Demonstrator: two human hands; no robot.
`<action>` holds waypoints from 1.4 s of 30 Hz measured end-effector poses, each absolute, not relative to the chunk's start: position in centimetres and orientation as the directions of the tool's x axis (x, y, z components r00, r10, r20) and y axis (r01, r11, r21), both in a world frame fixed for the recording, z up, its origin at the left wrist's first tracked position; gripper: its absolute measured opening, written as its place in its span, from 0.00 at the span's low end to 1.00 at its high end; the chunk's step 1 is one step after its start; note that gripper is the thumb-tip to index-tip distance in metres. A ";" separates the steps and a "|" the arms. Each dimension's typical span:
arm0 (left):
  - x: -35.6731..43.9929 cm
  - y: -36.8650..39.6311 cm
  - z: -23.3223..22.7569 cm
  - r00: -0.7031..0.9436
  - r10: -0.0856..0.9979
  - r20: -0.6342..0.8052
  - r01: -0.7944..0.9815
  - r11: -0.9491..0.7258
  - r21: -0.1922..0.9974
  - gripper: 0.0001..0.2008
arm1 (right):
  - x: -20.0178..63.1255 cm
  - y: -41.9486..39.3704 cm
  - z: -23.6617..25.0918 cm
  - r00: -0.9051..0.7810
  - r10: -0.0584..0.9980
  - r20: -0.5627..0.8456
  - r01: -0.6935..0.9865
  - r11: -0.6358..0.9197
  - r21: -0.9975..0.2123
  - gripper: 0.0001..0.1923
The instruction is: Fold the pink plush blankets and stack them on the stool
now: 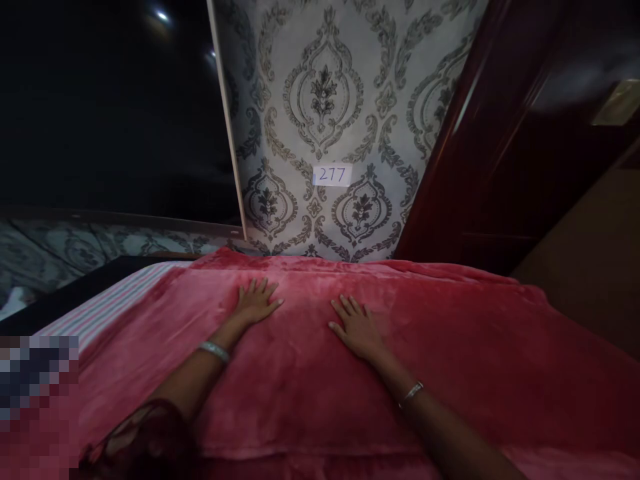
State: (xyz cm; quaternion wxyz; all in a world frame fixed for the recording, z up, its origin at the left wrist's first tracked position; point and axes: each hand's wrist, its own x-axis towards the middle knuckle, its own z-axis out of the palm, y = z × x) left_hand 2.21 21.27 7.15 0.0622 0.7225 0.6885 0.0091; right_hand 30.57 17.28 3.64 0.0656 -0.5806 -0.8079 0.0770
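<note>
A plush red blanket point(310, 373) lies spread over a raised surface, with slight creases and a folded far edge. On its far left part my left hand point(255, 301) rests palm down, fingers spread. My right hand point(357, 327) lies flat on the blanket to the right of it, fingers also apart. Neither hand holds anything. A bracelet circles each wrist. Under the blanket's left side, a striped cloth point(115, 300) in white, pink and grey shows.
Behind the blanket stands a wall point(323, 93) with damask-patterned paper and a paper label point(333, 175) reading 277. A large dark screen point(115, 113) is at the left, a glossy dark red door point(500, 147) at the right. A black surface edge point(75, 287) shows beyond the striped cloth.
</note>
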 end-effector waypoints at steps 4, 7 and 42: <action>1.1 20.8 4.9 0.032 0.999 -0.020 0.998 -0.031 0.048 0.35 | 30.6 17.2 2.6 -0.316 0.948 0.028 0.930 0.315 -0.191 0.34; 1.3 20.8 4.3 0.043 0.999 -0.006 0.998 -0.043 0.040 0.35 | 30.8 17.3 2.2 -0.316 0.948 0.037 0.933 0.318 -0.168 0.33; -9.8 6.7 3.8 -0.306 0.947 0.094 0.952 0.305 0.029 0.35 | 31.5 18.1 -0.3 -0.317 0.943 0.104 0.943 0.325 -0.073 0.33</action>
